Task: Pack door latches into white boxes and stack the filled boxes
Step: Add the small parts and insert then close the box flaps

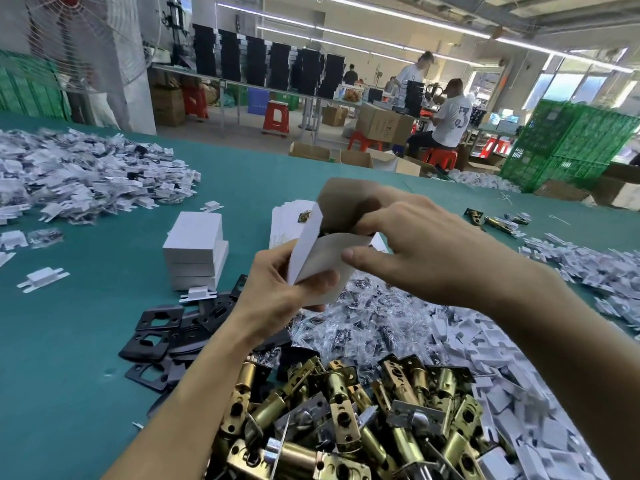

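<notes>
Two hands hold one white box [322, 261] above the teal table [69, 341]. The left hand [277, 282] grips its lower end to steady it. The right hand [415, 251] curls its fingers over the open top, probably tucking the flap. Brass latches [346, 410] lie heaped within reach, beside stacked boxes [195, 251].

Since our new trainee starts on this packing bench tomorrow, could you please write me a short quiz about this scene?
1. True or false: the left hand grips the open white box at its lower end.
2. Which parts lie heaped nearest the camera? A) brass latches B) screwdrivers C) paint cans
3. On which side of the held box does the stack of closed boxes stand?
Key: 1 true; 2 A; 3 the person's left.
</notes>
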The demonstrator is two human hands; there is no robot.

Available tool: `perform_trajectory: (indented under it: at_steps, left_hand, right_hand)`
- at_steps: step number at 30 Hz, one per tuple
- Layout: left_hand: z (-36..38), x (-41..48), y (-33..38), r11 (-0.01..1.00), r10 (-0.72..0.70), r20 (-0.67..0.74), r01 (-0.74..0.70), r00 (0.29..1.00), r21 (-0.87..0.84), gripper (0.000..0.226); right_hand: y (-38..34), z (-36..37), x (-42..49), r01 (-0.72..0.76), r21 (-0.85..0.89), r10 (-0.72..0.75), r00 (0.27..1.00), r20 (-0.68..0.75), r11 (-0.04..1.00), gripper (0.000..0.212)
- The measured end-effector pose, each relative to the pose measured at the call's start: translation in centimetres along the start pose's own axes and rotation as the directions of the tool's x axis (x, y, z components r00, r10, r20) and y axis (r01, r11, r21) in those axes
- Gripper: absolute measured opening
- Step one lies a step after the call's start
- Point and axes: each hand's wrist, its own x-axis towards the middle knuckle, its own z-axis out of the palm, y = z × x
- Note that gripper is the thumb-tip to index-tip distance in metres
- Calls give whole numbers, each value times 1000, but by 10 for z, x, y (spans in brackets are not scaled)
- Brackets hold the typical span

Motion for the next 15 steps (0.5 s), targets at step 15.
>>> perform_trajectory:
  at_steps: [15]
  left_hand:
    - [0, -1, 4, 994, 85, -27, -86, 996, -68, 32]
  right_hand:
    - [-12, -2, -3, 115, -162, -130, 988, -84, 980, 30]
